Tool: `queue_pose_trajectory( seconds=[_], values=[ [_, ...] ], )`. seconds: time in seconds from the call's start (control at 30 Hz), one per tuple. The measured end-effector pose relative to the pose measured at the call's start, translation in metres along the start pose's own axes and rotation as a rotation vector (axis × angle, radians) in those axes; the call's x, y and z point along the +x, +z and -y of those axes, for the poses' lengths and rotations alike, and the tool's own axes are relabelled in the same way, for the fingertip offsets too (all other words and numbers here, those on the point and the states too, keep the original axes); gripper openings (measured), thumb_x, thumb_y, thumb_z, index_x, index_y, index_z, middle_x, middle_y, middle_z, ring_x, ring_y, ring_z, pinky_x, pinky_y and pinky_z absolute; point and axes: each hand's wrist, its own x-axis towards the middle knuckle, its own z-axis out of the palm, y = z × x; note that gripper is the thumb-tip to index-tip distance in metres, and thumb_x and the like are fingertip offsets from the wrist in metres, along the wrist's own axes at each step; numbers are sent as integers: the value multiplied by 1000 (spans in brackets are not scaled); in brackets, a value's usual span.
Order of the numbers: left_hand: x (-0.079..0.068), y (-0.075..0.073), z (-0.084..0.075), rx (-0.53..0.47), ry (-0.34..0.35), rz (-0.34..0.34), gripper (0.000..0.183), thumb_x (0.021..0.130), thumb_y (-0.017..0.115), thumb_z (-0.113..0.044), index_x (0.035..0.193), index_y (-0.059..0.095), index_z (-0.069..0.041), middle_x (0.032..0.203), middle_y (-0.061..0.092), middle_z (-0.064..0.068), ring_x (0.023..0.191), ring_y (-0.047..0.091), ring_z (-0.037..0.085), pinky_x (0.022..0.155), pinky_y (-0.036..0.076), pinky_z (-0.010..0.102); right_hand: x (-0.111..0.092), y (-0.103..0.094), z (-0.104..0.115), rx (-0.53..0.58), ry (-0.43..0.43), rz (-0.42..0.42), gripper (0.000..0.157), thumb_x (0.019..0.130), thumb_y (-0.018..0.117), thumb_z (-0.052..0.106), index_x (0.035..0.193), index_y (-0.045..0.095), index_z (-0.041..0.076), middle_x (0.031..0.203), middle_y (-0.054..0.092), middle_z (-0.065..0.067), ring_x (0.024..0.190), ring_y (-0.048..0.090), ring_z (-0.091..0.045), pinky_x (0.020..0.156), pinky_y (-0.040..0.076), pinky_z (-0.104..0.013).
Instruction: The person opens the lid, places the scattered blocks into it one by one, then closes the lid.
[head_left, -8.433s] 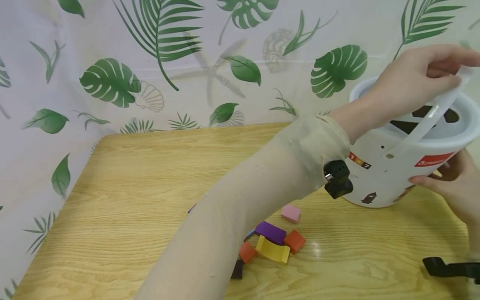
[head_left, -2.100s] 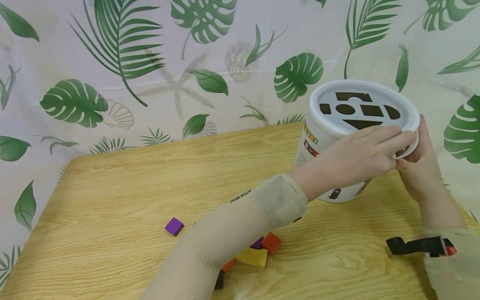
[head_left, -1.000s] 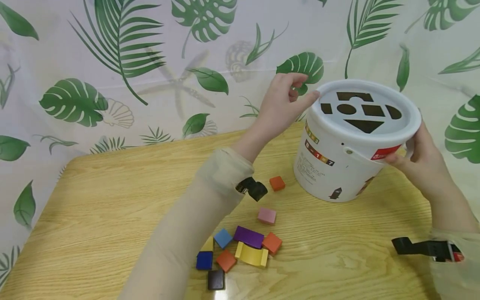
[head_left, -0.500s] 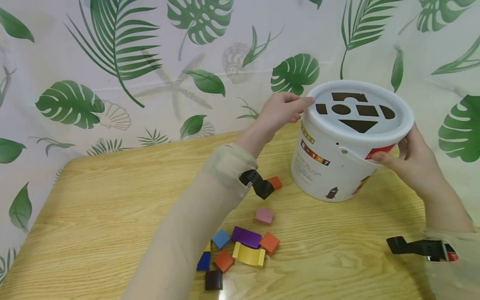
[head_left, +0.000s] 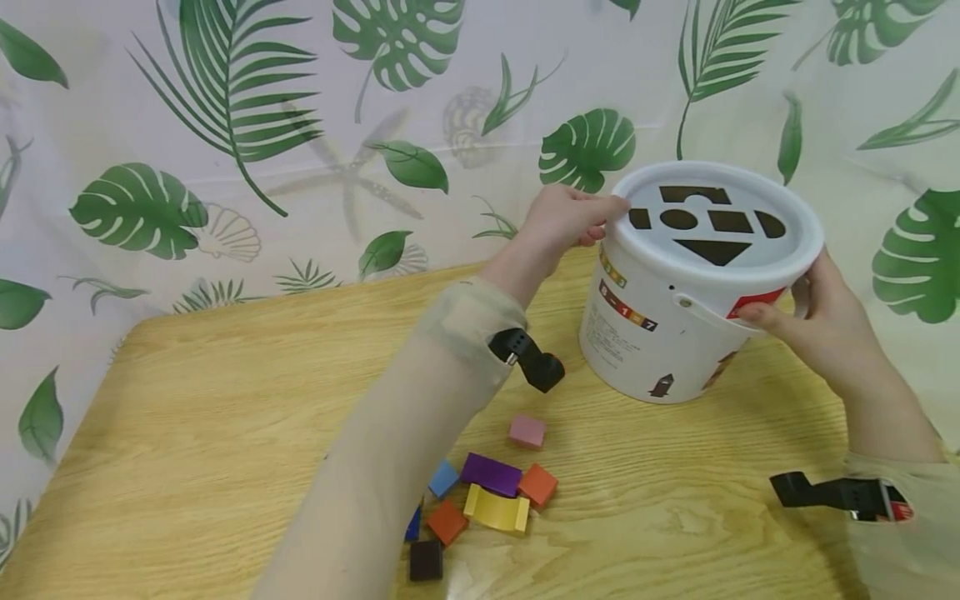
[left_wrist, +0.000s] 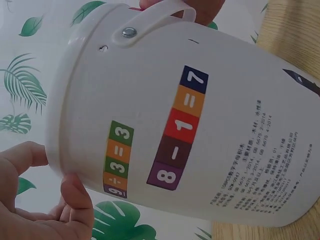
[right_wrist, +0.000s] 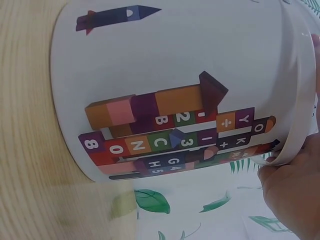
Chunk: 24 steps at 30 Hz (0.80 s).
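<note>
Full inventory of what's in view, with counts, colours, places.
Sheet: 1, white with leaf prints, behind table
Table: 1, light wood, below everything
Bucket: 1, white, table's right side
Lid: 1, white, atop bucket
Handle: 1, white, bucket's side
Yellow block: 1, yellow, front-left of bucket
Purple block: 1, purple, behind yellow block
Orange blocks: 2, orange, either side of yellow block
Pink block: 1, pink, behind purple block
Light blue block: 1, light blue, left of purple block
Dark blue block: 1, dark blue, partly hidden by left sleeve
Dark block: 1, near-black, frontmost
Wrist cameras: 2, black, on sleeves
Sleeves: 2, beige, both arms
Hands: 2, bare, left at lid's left edge, right holding bucket's right side
</note>
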Motion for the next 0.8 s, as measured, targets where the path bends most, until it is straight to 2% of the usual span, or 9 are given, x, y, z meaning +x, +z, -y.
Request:
queue_pose_trajectory(
  seconds=[0.13,0.27,0.37,0.5,0.63,0.8],
  values=[
    [1,3,-2,-13,-38,-18,18,82,76,-23,88,68,-7,89,63,0,78,62,14,67,52,22,0,0,0,-6,3,-4,89,81,75,1,150,25,27,149,31,1,142,17,-14,116,7,-35],
    [1,6,-4,22,-77,-13,27,81,78,-29,94,64,-9,94,59,-1,83,58,15,73,50,26,-1,-1,0,-21,15,-14,89,82,74,4,150,24,28,150,30,2,142,16,-12,116,5,-35],
    [2,7,-5,38,-90,0,30,81,77,-29,97,62,-9,94,57,0,79,55,16,70,48,26,-1,-1,-1,-28,15,-14,88,82,74,5,151,24,29,150,30,3,142,15,-12,116,5,-35],
    [5,8,-5,-13,-102,61,21,84,73,-22,91,62,-6,75,53,3,61,47,14,55,40,22,-1,-1,-2,-37,23,-17,88,82,74,6,150,23,29,150,30,3,142,16,-12,116,6,-35],
    [9,10,-3,-40,-116,113,18,86,68,-18,80,59,-3,57,41,3,50,38,13,48,32,20,0,0,-3,-29,22,-16,88,82,75,6,150,24,29,149,31,3,142,17,-12,116,7,-33],
    [12,14,-3,1,-107,83,18,87,67,-18,81,59,-3,55,39,2,48,36,13,47,30,21,0,0,-2,-20,14,-11,88,82,75,6,150,24,28,149,32,1,142,17,-13,116,7,-33]
  ],
)
